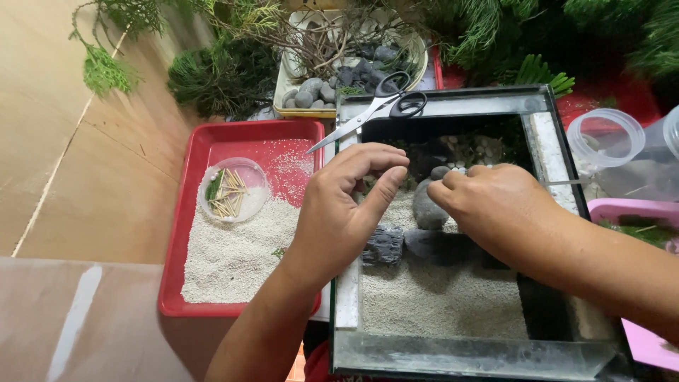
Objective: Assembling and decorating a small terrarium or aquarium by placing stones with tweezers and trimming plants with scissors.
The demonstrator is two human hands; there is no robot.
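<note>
A square glass tank [453,106] holds pale sand and dark stones. My left hand [339,212] hovers over the tank's left wall, fingers curled toward the thumb; I cannot tell whether it pinches anything. My right hand [495,201] reaches in from the right, and its fingertips pinch a small grey pebble [440,172] just above an upright grey stone [426,207]. Below the hands, two dark rough rocks [385,245] lie on the sand [438,297].
A red tray [205,152] of white sand holds a round clear dish [232,188] of small sticks. Scissors [378,106] rest on the tank's back rim. A cream tray [297,106] of grey stones and twigs, green foliage, a clear jar [608,138] and a pink tray [636,212] surround it.
</note>
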